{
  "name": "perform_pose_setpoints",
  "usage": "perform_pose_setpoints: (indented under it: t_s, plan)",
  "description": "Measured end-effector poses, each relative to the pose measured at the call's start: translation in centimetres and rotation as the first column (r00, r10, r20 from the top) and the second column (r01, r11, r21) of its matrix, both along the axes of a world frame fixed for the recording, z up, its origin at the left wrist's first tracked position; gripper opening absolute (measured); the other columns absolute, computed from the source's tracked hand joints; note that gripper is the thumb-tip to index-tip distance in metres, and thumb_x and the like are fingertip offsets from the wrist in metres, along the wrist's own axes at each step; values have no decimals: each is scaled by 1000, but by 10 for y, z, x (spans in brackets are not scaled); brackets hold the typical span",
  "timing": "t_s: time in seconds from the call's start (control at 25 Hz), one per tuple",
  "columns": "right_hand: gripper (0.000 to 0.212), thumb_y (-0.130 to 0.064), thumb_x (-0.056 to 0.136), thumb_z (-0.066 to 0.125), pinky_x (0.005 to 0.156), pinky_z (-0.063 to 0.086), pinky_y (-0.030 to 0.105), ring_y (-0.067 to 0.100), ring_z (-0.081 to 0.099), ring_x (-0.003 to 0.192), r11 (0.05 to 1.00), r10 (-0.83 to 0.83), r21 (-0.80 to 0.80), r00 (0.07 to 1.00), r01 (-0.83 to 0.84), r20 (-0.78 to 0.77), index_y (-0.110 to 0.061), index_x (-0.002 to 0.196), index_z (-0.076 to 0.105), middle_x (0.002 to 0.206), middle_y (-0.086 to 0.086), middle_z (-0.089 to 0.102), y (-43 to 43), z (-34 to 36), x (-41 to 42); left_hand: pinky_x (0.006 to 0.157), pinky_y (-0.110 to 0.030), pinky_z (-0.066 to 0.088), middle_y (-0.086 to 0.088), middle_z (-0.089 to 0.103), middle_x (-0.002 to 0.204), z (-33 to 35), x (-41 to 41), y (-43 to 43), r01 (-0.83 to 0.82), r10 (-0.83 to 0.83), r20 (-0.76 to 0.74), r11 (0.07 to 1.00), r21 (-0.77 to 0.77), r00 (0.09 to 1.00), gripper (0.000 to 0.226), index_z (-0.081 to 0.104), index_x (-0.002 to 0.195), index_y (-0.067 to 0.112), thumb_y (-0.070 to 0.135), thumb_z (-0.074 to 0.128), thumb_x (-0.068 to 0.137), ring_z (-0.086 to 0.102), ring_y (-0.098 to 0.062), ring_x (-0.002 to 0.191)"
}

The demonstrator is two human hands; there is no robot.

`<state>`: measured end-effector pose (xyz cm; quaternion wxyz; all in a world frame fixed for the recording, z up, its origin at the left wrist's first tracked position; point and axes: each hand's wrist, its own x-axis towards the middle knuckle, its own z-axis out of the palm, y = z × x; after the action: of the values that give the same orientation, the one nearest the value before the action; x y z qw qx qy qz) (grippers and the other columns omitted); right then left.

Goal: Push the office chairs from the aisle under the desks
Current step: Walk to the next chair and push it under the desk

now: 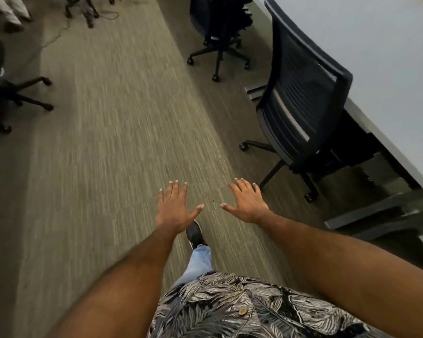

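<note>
A black mesh-backed office chair (300, 98) stands at the right with its seat tucked under the grey desk (381, 57). Beyond it a second black chair (215, 23) stands by the same desk's edge, its wheeled base out on the carpet. A third black chair (0, 86) sits at the left edge of the aisle. My left hand (174, 206) and my right hand (247, 203) hover palm-down over the carpet, fingers spread, holding nothing. My right hand is a little to the lower left of the near chair and apart from it.
The striped carpet aisle (112, 142) runs ahead between the chairs. Another chair base with cables (88, 8) lies at the top left. A grey desk foot (376, 215) juts out at the right. My shoe (194, 234) steps forward below my left hand.
</note>
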<state>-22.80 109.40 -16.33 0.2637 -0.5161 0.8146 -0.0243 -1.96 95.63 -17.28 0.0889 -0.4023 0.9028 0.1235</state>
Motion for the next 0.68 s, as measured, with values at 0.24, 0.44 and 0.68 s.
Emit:
perform_pose_setpoints:
  t_s: [0.24, 0.44, 0.68]
  plan:
    - [82, -64, 98, 46, 126, 3, 54, 26, 4, 157, 996, -19, 87, 1000, 19, 2, -15, 160, 24, 169, 10, 14, -138, 9, -55, 124, -50, -3, -11, 8, 170, -3, -37, -150, 29, -30, 24, 999, 19, 999, 99, 9, 162, 16, 83, 24, 90, -3, -26, 156]
    - [74, -57, 98, 54, 125, 10, 44, 24, 15, 155, 976, -179, -117, 983, 182, 34, -15, 156, 34, 166, 8, 26, -265, 24, -99, 124, -50, -5, -12, 6, 170, 22, -70, -290, 99, -94, 84, 993, -70, 992, 99, 6, 162, 15, 81, 24, 91, -4, -26, 156]
    - [73, -57, 96, 57, 125, 12, 43, 25, 17, 155, 966, -243, -88, 970, 245, 26, -16, 154, 37, 165, 9, 27, -382, 1, -166, 124, -49, -5, -12, 5, 170, 24, -145, -430, 125, -118, 84, 989, -80, 989, 99, 5, 162, 16, 81, 23, 91, -5, -26, 156]
